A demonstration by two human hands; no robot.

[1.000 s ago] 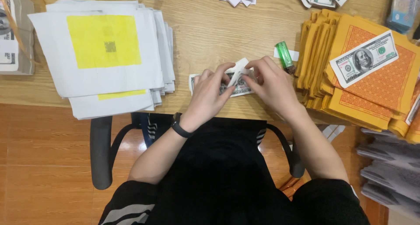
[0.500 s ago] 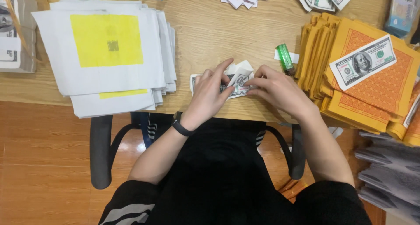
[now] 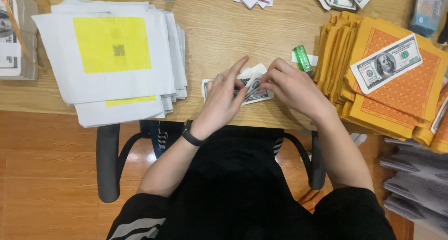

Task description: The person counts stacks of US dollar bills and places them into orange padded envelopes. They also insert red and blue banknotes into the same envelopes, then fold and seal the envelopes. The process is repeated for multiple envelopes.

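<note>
The folded banknote (image 3: 252,83) sits at the near edge of the wooden desk (image 3: 224,39), pinched between your two hands. Your left hand (image 3: 223,100) and right hand (image 3: 291,86) both clamp its thin paper. A green lighter (image 3: 302,58) lies just beside; orange patterned envelopes (image 3: 396,95) are stacked to your right.

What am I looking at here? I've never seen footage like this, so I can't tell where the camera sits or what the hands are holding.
The camera is worn on a person's head and looks straight down at their lap and a wooden desk. There is no machine, only two bare hands. The left hand and right hand both pinch a folded banknote at the desk's near edge. To the left lies a stack of white envelopes with yellow labels; to the right, orange envelopes with another note on top. A green lighter lies beside the right hand.
</note>
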